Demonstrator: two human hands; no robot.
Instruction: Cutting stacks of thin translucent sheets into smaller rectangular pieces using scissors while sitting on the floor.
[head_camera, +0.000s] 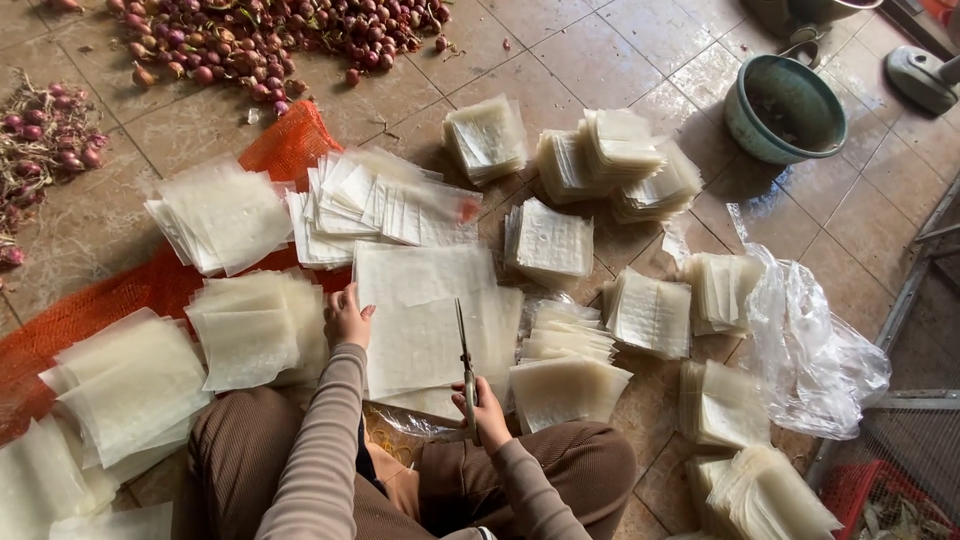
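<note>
Mid-cut: our right hand (487, 403) clamps scissors (466, 368) into the sheet stack (425, 325); left hand (345, 318), fingers curled, pins it. Next likely: snip straight.

I see a stack of large translucent whitish sheets (425, 320) lying flat on the floor, dead centre. A pair of scissors (466, 365) rests across it near its 3 o'clock edge, blades pointing toward 12 o'clock, handles at 6 o'clock, slightly parted.

Translucent whitish sheets (430, 330), orange mesh (110, 300), teal basin (745, 110), purple-red shallots (270, 35), brown ribbed sleeves (320, 450).
</note>
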